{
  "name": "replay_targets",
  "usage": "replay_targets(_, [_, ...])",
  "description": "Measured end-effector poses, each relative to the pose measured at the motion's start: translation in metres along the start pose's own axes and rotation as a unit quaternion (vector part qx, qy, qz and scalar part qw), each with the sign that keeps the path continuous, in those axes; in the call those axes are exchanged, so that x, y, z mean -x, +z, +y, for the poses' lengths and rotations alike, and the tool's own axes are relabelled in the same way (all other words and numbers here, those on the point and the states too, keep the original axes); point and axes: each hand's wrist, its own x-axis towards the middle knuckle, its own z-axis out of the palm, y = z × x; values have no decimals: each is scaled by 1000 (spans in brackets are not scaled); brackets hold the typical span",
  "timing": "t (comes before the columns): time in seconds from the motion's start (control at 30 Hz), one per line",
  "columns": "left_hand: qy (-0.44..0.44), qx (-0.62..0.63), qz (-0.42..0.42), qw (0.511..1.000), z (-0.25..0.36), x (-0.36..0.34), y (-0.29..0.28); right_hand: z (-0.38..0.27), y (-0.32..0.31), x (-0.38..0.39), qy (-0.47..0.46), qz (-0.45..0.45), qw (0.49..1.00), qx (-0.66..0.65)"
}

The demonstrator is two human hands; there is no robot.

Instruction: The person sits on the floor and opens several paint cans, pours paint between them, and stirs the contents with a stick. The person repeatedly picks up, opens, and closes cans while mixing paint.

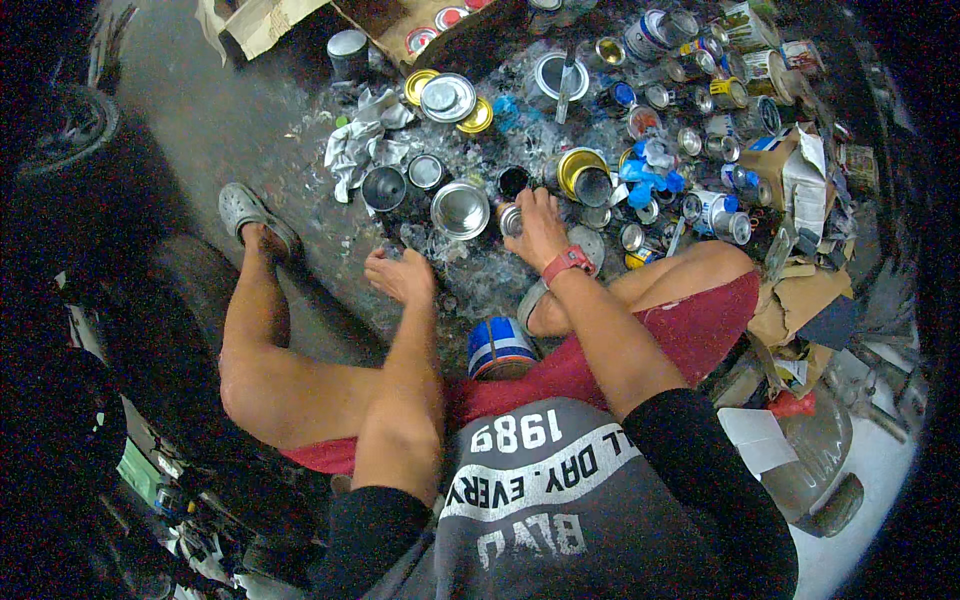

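My right hand (537,230), wearing a red wristwatch (570,263), grips a small metal can (510,220) beside a dark open can (514,180). My left hand (400,272) is open, fingers loosely bent, below a wide empty silver can (459,218), a dark grey cup (383,190) and a small silver tin (426,171). A gold-rimmed can (581,162) stands right of my right hand. A blue-and-white can (500,345) sits between my legs.
Many cans (700,95) crowd the stained floor at the upper right, with blue gloves (650,180). Crumpled paper (355,150) lies upper left, near an open cardboard box (400,20). Flattened cardboard (800,300) lies right of my knee; a dark wheel (75,130) is at the far left.
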Motion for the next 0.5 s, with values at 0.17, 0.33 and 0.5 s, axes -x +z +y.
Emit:
replay_targets(0.17, [425, 11, -268, 864, 92, 58, -39, 17, 16, 21, 23, 61, 998, 3])
replay_targets(0.33, [511, -72, -254, 818, 123, 79, 2, 56, 34, 14, 47, -3, 990, -130])
replay_targets(0.5, [523, -112, -270, 801, 133, 72, 10, 69, 53, 12, -8, 72, 969, -236])
